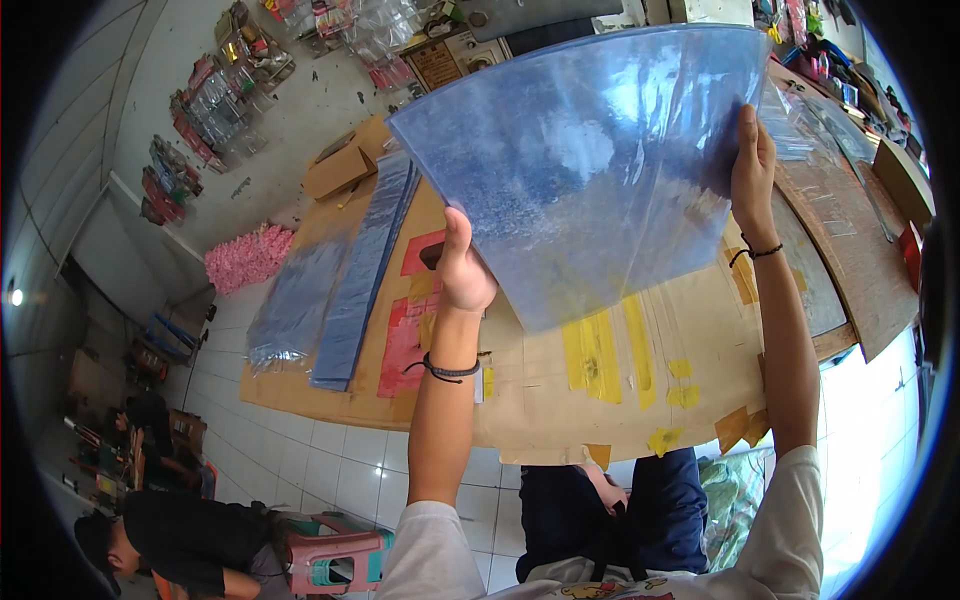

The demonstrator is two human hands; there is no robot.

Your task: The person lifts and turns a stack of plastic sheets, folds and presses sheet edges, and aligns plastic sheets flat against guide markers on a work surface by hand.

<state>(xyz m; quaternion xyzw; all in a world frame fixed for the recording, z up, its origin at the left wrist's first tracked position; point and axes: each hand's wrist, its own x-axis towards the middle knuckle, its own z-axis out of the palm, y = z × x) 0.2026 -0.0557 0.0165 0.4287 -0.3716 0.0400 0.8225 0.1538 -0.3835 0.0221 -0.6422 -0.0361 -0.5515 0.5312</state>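
A large stack of bluish clear plastic sheets (590, 180) is held up above the cardboard-covered table (520, 400), tilted and slightly bowed. My left hand (465, 265) grips its left edge, thumb up along the side and the other fingers hidden behind. At the right edge my right hand (752, 170) is closed on the same sheets, fingertips near the upper corner. Left of the held stack, a long narrow pile of blue plastic strips (365, 270) lies on the table beside a flatter clear plastic pile (295, 300).
Yellow tape (593, 355) and red patches (405, 345) mark the tabletop. A cardboard box (340, 172) stands at the back left, near a pink bundle (248, 258). A wooden board (850, 240) lies at right. Another person (180, 545) sits low at left by stacked stools (335, 555).
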